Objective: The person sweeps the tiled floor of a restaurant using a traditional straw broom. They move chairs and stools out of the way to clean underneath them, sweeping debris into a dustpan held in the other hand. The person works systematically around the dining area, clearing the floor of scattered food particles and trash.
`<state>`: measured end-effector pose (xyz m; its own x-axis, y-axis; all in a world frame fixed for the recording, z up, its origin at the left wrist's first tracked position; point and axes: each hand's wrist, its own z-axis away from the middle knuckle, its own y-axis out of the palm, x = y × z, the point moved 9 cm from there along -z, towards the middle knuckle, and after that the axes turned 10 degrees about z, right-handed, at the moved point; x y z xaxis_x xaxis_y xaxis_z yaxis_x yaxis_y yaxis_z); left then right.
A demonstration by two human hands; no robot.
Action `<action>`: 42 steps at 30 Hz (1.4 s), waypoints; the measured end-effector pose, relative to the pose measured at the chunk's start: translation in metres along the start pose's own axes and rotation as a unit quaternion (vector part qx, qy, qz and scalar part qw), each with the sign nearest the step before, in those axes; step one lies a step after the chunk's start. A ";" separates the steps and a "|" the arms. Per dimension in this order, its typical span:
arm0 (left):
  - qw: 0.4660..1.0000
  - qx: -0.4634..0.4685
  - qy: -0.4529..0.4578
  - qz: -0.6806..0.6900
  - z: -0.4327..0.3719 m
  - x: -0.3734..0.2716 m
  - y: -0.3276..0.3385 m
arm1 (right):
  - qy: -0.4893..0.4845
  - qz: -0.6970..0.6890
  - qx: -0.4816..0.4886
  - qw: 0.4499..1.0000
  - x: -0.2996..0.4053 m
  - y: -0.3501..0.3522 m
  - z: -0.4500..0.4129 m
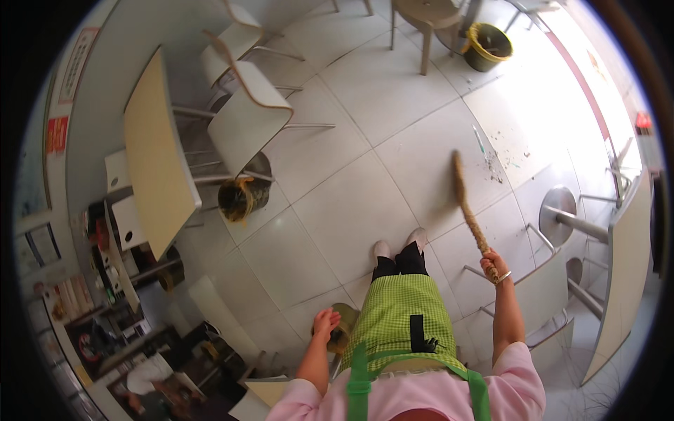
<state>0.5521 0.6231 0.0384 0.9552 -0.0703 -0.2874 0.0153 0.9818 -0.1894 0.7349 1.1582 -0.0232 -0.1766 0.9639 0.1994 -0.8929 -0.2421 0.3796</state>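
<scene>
My right hand (491, 261) grips the thick end of a straw hand broom (466, 208), its fingers wrapped around the bound stalks. The broom slants away from me, and its far tip is close to the tiled floor (342, 205). Beyond that tip lies a patch of dark crumbs and scraps (493, 167), along with a thin pale-green strip (478, 139). My left hand (326, 321) hangs at my side with loosely bent fingers and holds nothing. Behind it in the view is a bin (345, 326), partly covered by the hand and my green checked apron (405, 305).
Pale tables (158, 152) (618, 279) with chairs (253, 113) flank the floor on both sides. A lined bin (245, 199) stands by the left table's foot, another bin (487, 47) beside a stool (429, 16). At lower left, a person (150, 376) appears in what looks like a reflection.
</scene>
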 end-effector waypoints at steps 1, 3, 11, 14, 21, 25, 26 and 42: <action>1.000 -0.004 -0.002 0.003 0.000 0.004 0.000 | -0.013 -0.013 -0.010 1.000 0.011 0.010 -0.005; 1.000 -0.012 -0.010 0.008 -0.002 0.013 -0.004 | -0.015 -0.044 -0.002 0.999 0.010 0.037 -0.014; 0.998 -0.006 -0.019 0.064 -0.024 0.028 -0.019 | 0.270 -0.157 0.149 0.938 -0.114 0.190 -0.017; 0.996 -0.024 -0.018 0.082 -0.031 0.023 -0.026 | 0.261 0.103 0.145 0.949 -0.173 0.239 -0.045; 0.979 -0.028 -0.045 0.199 -0.053 -0.002 -0.049 | 0.300 0.294 0.192 0.887 -0.315 0.373 -0.088; 0.968 -0.017 -0.031 0.247 -0.062 -0.025 -0.073 | 0.270 0.438 0.067 0.855 -0.287 0.415 -0.115; 0.963 -0.014 -0.033 0.267 -0.069 -0.022 -0.083 | 0.256 0.428 0.050 0.865 -0.270 0.416 -0.124; 0.963 0.000 -0.058 0.263 -0.108 -0.041 -0.084 | 0.126 0.078 0.067 0.987 -0.089 0.339 -0.121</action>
<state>0.4798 0.5247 -0.0353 0.8571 0.4576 -0.2367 -0.4804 0.8758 -0.0464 0.3972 1.0041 -0.0219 -0.4208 0.9063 0.0397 -0.7864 -0.3863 0.4820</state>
